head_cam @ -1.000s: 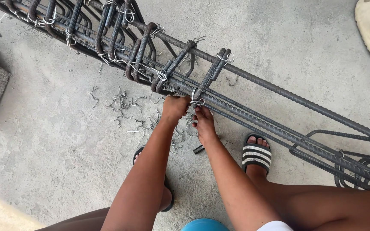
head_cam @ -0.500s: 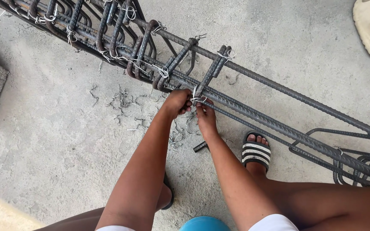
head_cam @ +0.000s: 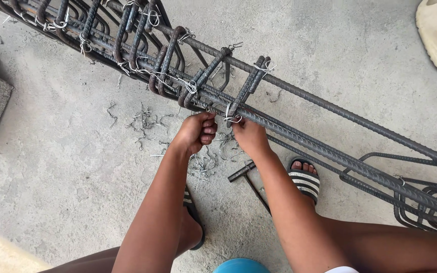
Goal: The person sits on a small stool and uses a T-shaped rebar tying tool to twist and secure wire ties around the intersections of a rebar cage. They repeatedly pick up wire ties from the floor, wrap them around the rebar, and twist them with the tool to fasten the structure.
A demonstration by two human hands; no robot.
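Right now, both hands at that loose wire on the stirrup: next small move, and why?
Probably twist the tie wire tight. Its loop ends stick out loose where the stirrup crosses the near long rebar, unlike the snug ties further up the cage. The right hand is at the wire; the left hand is fisted beside it. A hooked tool lies on the concrete below.

Both forearms are bare from the lower edge of the picture up to the left hand (head_cam: pixel 196 132) and the right hand (head_cam: pixel 250 136), with no gloves, rings or watch to be seen. A sliver of white cloth (head_cam: pixel 341 270) shows at the bottom edge by the right arm. The legs are bare, and the right foot wears an open-toed black slide sandal (head_cam: pixel 303 183) with white stripes across its strap; a dark sandal (head_cam: pixel 194 218) shows under the left leg.
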